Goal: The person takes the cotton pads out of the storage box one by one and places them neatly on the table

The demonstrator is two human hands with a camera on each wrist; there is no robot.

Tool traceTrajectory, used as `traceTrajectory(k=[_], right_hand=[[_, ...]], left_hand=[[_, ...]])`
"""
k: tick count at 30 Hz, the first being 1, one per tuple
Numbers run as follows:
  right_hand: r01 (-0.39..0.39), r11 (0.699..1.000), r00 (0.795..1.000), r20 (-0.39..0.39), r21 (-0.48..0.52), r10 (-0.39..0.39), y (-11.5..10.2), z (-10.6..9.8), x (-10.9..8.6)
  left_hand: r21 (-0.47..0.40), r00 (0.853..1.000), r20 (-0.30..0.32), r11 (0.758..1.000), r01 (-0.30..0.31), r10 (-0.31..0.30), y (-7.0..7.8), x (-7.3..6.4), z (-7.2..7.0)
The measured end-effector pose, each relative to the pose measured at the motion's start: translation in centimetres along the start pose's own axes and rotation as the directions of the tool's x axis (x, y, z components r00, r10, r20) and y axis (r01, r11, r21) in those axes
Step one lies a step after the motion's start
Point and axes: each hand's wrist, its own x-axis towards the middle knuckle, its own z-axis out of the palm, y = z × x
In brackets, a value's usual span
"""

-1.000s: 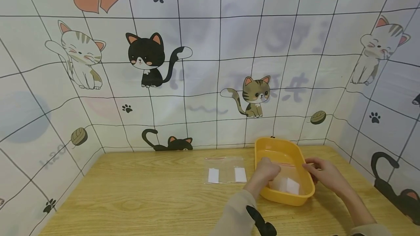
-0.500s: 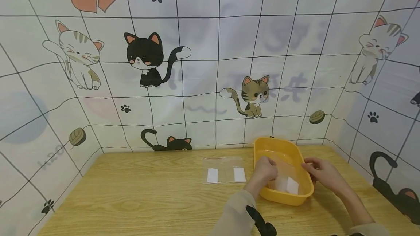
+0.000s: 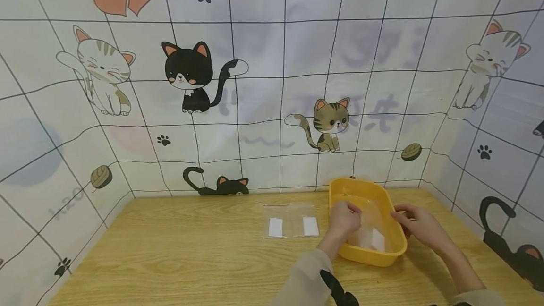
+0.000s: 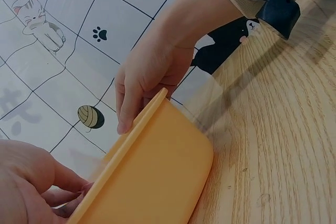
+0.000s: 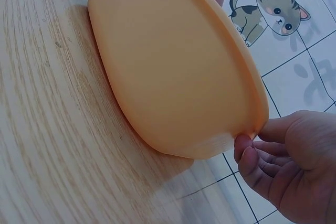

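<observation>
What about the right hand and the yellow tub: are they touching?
Touching. The right wrist view shows the right hand pinching the yellow tub at its rim.

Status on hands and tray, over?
Left hand inside yellow tray, pinching clear zip bag. Right hand gripping tray. Second bag on table beside tray; no obstruction visible.

white grid-lined wall covering (image 3: 255, 51), cartoon cats (image 3: 189, 79) printed on it; yellowish wood-grain tabletop (image 3: 191, 249) below

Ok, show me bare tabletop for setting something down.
Widest: the table left of the flat clear bag, back to the cat-print backdrop. Narrower strip: between the right hand and backdrop. Crowded: the yellow basin, with the left hand and a second clear bag inside.
</observation>
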Motion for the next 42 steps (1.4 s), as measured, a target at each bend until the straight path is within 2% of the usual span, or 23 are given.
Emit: traceTrajectory(k=[6, 20, 26, 36, 42], right_hand=[[0.011, 1.0, 1.0, -0.004, -0.001, -0.011, 0.2, 0.07, 0.08], [-0.001, 1.0, 1.0, -0.005, -0.004, 0.001, -0.13, 0.14, 0.22], [0.003, 1.0, 1.0, -0.001, -0.001, -0.003, -0.09, 0.2, 0.27], [-0.013, 1.0, 1.0, 0.004, -0.025, 0.014, 0.1, 0.11, 0.3], [-0.005, 1.0, 1.0, -0.007, -0.031, 0.004, 0.21, 0.09, 0.19]], left_hand=[[-0.039, 1.0, -0.022, 0.999, 0.02, -0.021, 0.02, 0.03, 0.04], [-0.085, 0.999, -0.021, 0.995, 0.046, -0.048, 0.27, -0.22, -0.3], [-0.106, 0.995, -0.041, 0.991, 0.081, -0.086, 0.5, -0.14, -0.22], [-0.199, 0.993, -0.043, 0.975, 0.098, -0.108, 0.74, -0.16, -0.6], [-0.252, 0.994, -0.051, 0.964, 0.084, -0.1, 0.71, -0.12, -0.89]])
